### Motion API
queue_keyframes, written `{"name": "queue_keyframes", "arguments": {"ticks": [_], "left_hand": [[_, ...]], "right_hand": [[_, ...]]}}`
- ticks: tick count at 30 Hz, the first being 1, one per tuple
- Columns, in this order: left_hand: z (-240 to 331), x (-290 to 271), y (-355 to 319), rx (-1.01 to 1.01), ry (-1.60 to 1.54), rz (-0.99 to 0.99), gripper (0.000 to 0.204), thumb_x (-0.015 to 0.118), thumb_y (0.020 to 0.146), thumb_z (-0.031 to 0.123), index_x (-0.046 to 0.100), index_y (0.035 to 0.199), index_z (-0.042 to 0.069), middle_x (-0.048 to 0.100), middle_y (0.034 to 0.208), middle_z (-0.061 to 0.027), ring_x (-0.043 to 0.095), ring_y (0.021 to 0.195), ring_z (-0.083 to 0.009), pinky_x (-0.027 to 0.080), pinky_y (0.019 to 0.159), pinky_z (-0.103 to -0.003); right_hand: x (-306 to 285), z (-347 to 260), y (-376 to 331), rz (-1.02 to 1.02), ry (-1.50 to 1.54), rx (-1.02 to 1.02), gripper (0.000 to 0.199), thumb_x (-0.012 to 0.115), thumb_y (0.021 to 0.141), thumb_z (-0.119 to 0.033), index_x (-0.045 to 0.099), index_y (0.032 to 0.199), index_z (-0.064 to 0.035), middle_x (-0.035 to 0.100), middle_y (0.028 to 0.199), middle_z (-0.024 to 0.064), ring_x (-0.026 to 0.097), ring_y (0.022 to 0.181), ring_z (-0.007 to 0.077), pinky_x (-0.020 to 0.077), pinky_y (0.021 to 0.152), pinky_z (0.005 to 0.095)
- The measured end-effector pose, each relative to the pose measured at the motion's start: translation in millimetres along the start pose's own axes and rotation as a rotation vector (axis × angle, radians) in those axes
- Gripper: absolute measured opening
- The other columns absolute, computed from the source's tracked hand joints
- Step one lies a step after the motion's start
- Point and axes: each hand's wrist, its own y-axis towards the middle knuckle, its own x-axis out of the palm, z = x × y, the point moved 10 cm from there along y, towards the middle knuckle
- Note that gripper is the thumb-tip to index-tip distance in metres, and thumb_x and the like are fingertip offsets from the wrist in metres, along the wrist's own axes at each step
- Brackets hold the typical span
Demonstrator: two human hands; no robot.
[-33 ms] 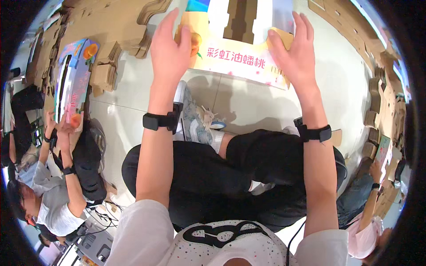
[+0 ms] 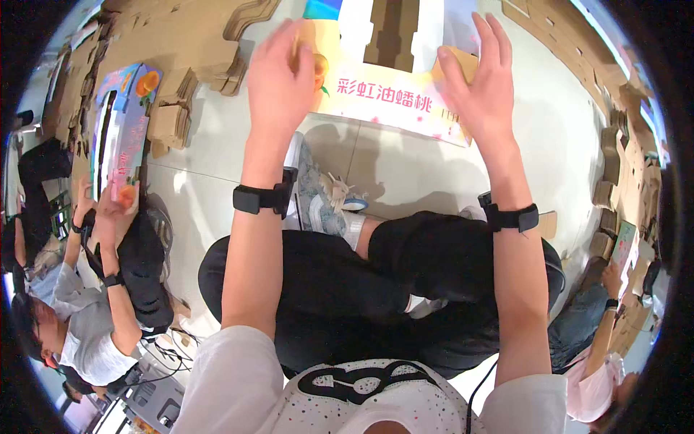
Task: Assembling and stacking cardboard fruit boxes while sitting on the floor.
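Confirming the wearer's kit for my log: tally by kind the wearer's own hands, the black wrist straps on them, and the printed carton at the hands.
Hands: 2 (left hand, right hand)
Black wrist straps: 2 (left strap, right strap)
Printed carton: 1
Total: 5

A white short-sleeved T-shirt (image 2: 307, 416) has coloured flecks and a looping black print (image 2: 367, 385). Black trousers (image 2: 340, 275), a white sock (image 2: 354, 231) and a mottled grey-blue shoe (image 2: 318, 206) with cream laces (image 2: 335, 189) follow. Black wristbands (image 2: 272, 199) carry small dark boxes (image 2: 246, 199).
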Motion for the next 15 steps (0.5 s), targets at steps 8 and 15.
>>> {"name": "queue_keyframes", "arguments": {"ticks": [8,15], "left_hand": [[5.4,20.3,-7.9,-0.083,-0.106,-0.178,0.035,0.054,0.097,0.017,0.060,0.127,0.001,0.070,0.109,-0.0170,0.069,0.084,-0.0204,0.054,0.077,-0.031],[-20.1,27.8,-19.5,-0.324,-0.305,-0.233,0.035,0.056,0.095,0.016,0.062,0.127,0.004,0.069,0.099,-0.0131,0.067,0.080,-0.0143,0.054,0.073,-0.029]], "right_hand": [[37.6,-16.6,-17.1,-0.274,-0.262,-0.306,0.054,0.052,0.096,-0.043,0.056,0.132,-0.0039,0.051,0.140,0.0194,0.045,0.133,0.0360,0.0276,0.115,0.0497],[38.0,-30.0,-26.0,-0.362,-0.262,-0.345,0.052,0.056,0.092,-0.045,0.060,0.130,-0.0093,0.052,0.140,0.0177,0.043,0.134,0.0346,0.0237,0.115,0.0559]]}}
